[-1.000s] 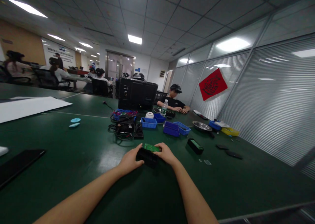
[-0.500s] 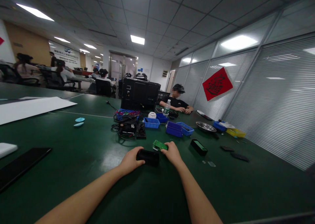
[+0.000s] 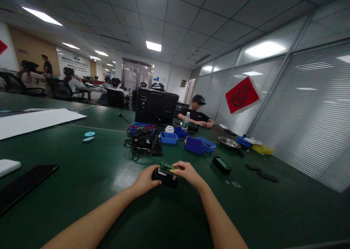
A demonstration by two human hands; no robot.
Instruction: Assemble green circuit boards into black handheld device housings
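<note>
My left hand (image 3: 147, 180) grips the left end of a black plastic case (image 3: 168, 180) at the middle of the green table. Between the fingers of my right hand (image 3: 188, 173) is a green circuit board (image 3: 166, 166), tilted over the top of the case. A yellow part and a pale part show along the board's near side. Whether the board touches the case I cannot tell. To the right lies a second black case (image 3: 221, 165) with a green board inside it.
Beyond my hands are a black device with cables (image 3: 141, 145), a blue bin (image 3: 168, 137), a dark blue box (image 3: 194, 145) and a monitor (image 3: 155, 104). A metal bowl (image 3: 229, 142) stands at the right. A black panel (image 3: 26, 187) lies at the left. Across the table sits a person (image 3: 195, 114).
My right hand has brought the circuit board left, from beside the case to over its top, and tilted it. My left hand has stayed on the case.
</note>
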